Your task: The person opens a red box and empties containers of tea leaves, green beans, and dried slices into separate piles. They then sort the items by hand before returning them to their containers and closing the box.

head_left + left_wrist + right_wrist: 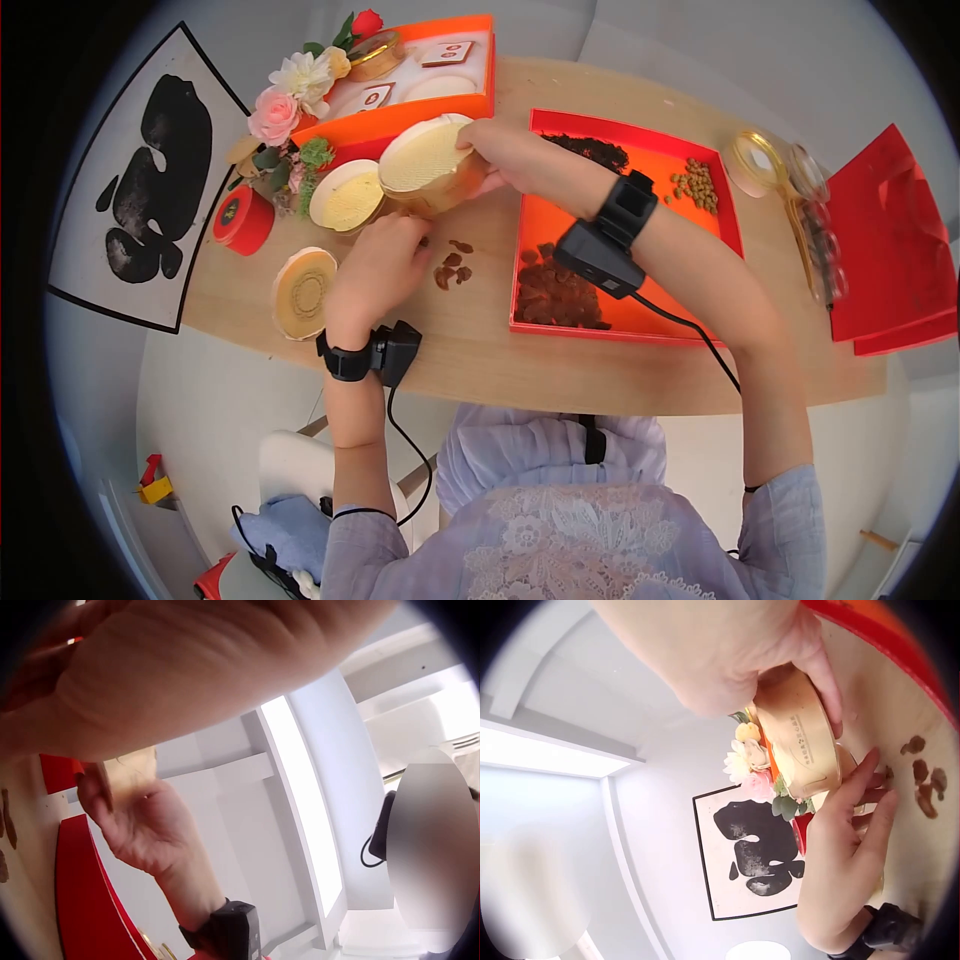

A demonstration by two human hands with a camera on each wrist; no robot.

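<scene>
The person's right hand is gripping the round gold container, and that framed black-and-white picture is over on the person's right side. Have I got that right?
Not quite: the framed black-and-white picture is on the person's left side, near the round red tin, as the head view shows. The right hand is indeed gripping the round gold container.

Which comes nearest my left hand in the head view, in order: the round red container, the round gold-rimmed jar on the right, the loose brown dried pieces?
1. Loose brown dried pieces, just right of your left hand.
2. Round red container, farther, to its left.
3. Round gold-rimmed jar, far to its right.
</scene>
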